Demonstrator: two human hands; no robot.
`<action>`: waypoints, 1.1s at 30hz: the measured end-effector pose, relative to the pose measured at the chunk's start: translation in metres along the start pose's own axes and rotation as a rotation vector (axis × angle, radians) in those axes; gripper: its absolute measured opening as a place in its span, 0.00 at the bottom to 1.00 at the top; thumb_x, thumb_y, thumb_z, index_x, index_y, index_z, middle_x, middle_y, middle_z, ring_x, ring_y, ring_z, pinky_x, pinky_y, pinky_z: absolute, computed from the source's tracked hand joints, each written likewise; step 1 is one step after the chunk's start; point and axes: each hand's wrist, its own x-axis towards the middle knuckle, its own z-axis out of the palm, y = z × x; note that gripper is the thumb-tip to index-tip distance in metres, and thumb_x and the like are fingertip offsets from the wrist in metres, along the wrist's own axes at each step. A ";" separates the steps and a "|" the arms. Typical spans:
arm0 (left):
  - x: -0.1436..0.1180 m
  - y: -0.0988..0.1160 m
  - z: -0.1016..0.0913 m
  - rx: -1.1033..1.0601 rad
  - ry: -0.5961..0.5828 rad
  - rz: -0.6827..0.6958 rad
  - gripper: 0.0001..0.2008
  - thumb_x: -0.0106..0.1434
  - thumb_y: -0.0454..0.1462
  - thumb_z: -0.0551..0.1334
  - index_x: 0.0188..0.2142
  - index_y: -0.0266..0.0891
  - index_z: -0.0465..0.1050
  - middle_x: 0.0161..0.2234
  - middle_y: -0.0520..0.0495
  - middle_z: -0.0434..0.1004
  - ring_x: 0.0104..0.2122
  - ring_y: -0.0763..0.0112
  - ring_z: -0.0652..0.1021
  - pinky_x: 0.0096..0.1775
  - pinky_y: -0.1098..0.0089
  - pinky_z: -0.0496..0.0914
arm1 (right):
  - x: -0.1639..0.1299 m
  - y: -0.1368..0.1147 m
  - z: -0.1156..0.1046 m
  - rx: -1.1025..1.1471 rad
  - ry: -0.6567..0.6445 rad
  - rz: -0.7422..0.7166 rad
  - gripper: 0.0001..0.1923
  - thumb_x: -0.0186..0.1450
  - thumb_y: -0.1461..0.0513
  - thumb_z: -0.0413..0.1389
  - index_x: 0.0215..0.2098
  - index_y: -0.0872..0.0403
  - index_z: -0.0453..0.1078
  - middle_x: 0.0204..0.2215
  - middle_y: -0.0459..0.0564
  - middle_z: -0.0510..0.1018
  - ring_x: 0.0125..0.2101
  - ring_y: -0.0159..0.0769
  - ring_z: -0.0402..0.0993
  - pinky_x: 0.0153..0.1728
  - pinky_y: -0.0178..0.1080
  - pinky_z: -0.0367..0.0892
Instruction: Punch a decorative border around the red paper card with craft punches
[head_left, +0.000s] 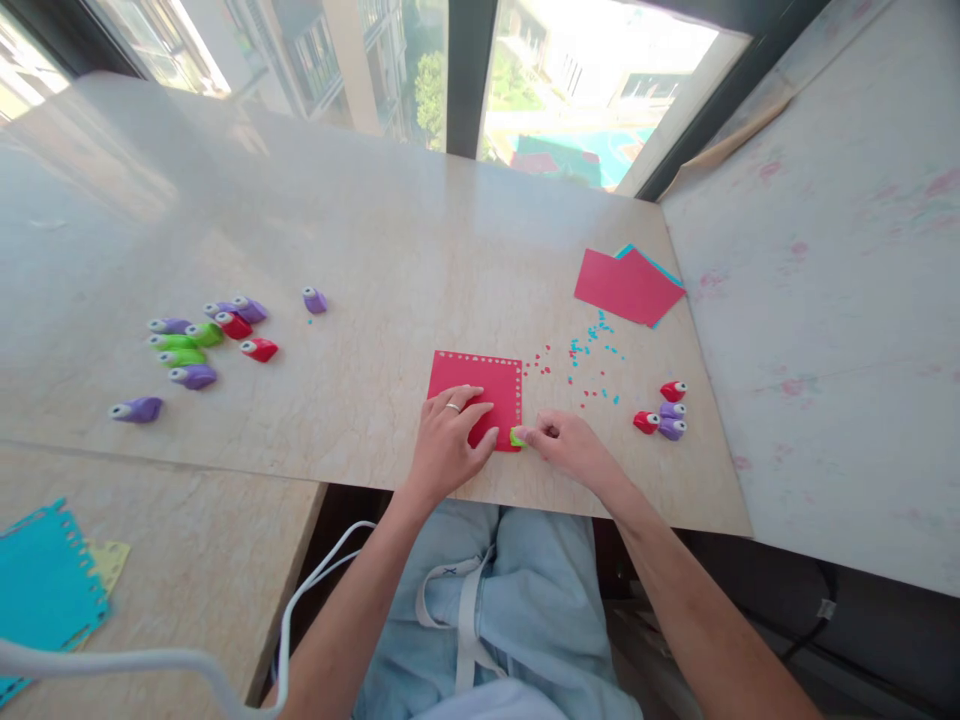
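Note:
A red sheet of paper lies on the stone-look sill, with small punched holes along its far edge and down its right edge. My left hand rests on the sheet with its fingers spread; a ring is on one finger. At the sheet's near right corner, my right hand is closed on a green craft punch, set against the paper's right edge. Most of that punch is hidden behind the fingers. Tiny red and blue cut-outs lie scattered just right of the sheet.
Several purple, green and red punches stand at left, with more punches at right. Red and blue paper sheets lie at the back right. On the lower-left surface is a blue sheet with cut edges. A white cable hangs nearby.

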 end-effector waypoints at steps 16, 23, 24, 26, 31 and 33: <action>-0.001 -0.003 0.002 -0.008 0.015 0.017 0.11 0.64 0.39 0.64 0.46 0.40 0.76 0.53 0.42 0.75 0.54 0.56 0.72 0.55 0.54 0.64 | -0.015 0.007 0.003 0.238 0.104 0.097 0.26 0.62 0.41 0.55 0.21 0.53 0.63 0.17 0.43 0.68 0.19 0.29 0.59 0.22 0.35 0.53; -0.002 -0.004 0.004 0.001 0.020 0.019 0.11 0.63 0.39 0.64 0.45 0.41 0.77 0.53 0.43 0.75 0.54 0.56 0.72 0.56 0.55 0.64 | -0.025 0.015 0.020 0.146 0.240 -0.254 0.20 0.62 0.50 0.62 0.47 0.53 0.73 0.33 0.48 0.74 0.27 0.34 0.68 0.32 0.38 0.67; -0.002 -0.004 0.004 0.002 0.020 0.019 0.11 0.63 0.39 0.64 0.45 0.41 0.77 0.53 0.43 0.75 0.54 0.56 0.72 0.56 0.55 0.64 | -0.025 0.016 0.022 0.087 0.232 -0.296 0.18 0.63 0.52 0.61 0.49 0.52 0.73 0.34 0.49 0.74 0.28 0.35 0.68 0.33 0.39 0.68; -0.002 -0.004 0.003 0.003 0.018 0.021 0.11 0.64 0.39 0.64 0.45 0.41 0.77 0.53 0.43 0.75 0.55 0.56 0.72 0.56 0.55 0.64 | -0.025 0.019 0.025 0.002 0.226 -0.335 0.14 0.66 0.56 0.58 0.49 0.51 0.74 0.34 0.49 0.73 0.29 0.36 0.69 0.36 0.41 0.68; -0.002 -0.004 0.002 0.001 0.006 0.018 0.11 0.63 0.39 0.64 0.46 0.41 0.77 0.53 0.43 0.75 0.55 0.56 0.72 0.56 0.55 0.64 | -0.028 0.032 0.020 -0.043 0.262 -0.339 0.12 0.67 0.58 0.57 0.47 0.52 0.75 0.33 0.49 0.72 0.30 0.38 0.69 0.36 0.42 0.69; -0.001 -0.004 0.002 0.001 0.001 0.015 0.11 0.63 0.38 0.64 0.46 0.41 0.77 0.54 0.43 0.75 0.55 0.56 0.72 0.56 0.54 0.64 | -0.030 0.038 0.015 -0.039 0.268 -0.337 0.12 0.67 0.58 0.57 0.47 0.52 0.75 0.33 0.49 0.72 0.30 0.38 0.70 0.36 0.42 0.70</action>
